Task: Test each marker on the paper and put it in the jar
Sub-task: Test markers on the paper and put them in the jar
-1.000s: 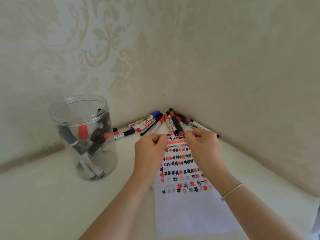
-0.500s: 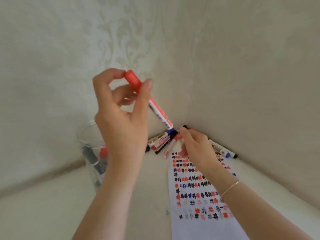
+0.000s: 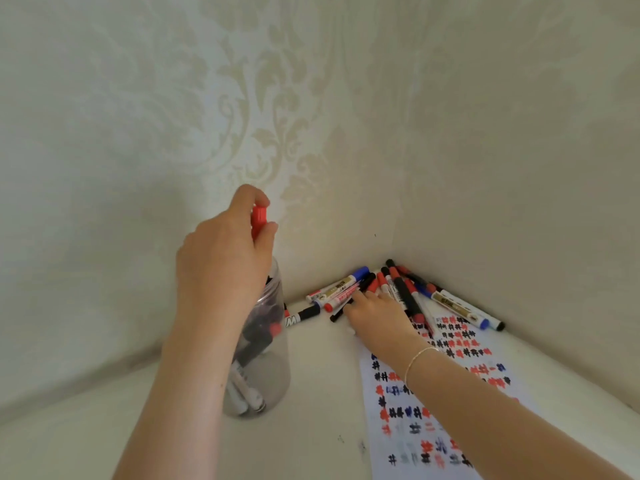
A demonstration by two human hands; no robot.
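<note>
Left hand (image 3: 221, 261) pinching red marker (image 3: 258, 220), right hand (image 3: 375, 315) touching markers (image 3: 398, 289)

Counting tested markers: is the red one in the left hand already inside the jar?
Not yet: the left hand pinches the red marker by its cap above the jar; its lower end is hidden.

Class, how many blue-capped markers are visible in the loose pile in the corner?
2. One blue cap sits at the pile's back left, near the wall. Another is at the far right, beside the paper. More may be hidden under the right hand or other markers.
</note>
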